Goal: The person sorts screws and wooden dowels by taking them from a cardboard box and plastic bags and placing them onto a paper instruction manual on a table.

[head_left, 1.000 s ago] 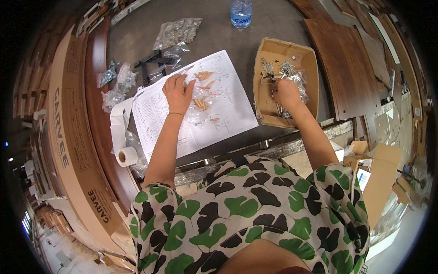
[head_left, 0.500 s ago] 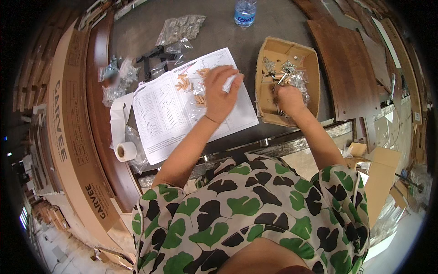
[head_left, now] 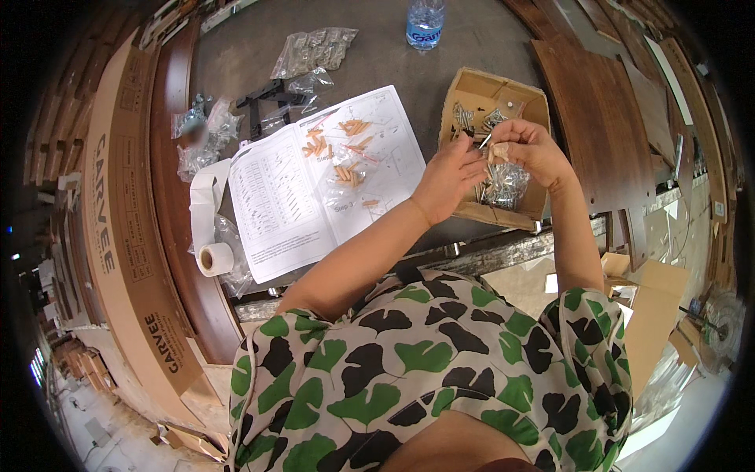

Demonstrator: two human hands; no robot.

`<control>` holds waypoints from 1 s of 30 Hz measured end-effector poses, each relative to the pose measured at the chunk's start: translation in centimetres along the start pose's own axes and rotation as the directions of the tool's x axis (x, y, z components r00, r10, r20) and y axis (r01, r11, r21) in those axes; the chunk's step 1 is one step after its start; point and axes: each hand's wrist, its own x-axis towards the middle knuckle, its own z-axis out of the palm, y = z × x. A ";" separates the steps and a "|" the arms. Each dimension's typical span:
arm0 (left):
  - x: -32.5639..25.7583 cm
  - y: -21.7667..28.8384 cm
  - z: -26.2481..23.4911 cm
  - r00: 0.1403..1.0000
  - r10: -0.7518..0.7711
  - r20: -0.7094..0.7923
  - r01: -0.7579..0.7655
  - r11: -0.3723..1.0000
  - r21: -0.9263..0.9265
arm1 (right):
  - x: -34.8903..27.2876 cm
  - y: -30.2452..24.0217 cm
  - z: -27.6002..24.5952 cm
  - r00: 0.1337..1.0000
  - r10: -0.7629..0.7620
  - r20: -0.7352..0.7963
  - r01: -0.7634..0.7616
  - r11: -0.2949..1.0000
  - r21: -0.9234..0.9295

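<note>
Over the cardboard tray of metal hardware, my two hands are close together. My right hand pinches a thin silver metal piece; its exact kind is too small to tell. A beige wrap or scrap shows at those fingertips. My left hand faces it from the left, fingers stretched out and slightly apart, with the tips near the metal piece. Below the hands, a clear bag of small metal fittings lies in the tray. Loose silver screws are at its far left.
An open instruction booklet lies left of the tray, with wooden dowels in small heaps and a bag on it. Around it are a label roll, bagged fittings and black brackets. A water bottle stands behind; brown boards lie right.
My left hand has moved right from the booklet to the tray, uncovering the dowels. My right hand has risen out of the hardware with a thin metal piece in its fingers.
</note>
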 end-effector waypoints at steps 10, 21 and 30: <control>-1.5 -0.4 -1.3 0.996 -0.074 -0.058 0.070 0.995 -0.073 | 6.1 6.6 -5.1 0.905 -0.375 -0.200 -0.118 0.232 -0.966; -3.4 0.3 -2.4 0.990 -0.071 -0.123 0.054 0.989 -0.135 | 5.3 5.5 -3.9 0.974 -0.182 -0.133 -0.047 0.413 -0.909; -3.9 0.6 -2.4 0.991 -0.048 -0.128 0.033 0.992 -0.118 | 6.2 5.1 -0.3 0.988 -0.151 -0.013 0.029 0.270 -0.962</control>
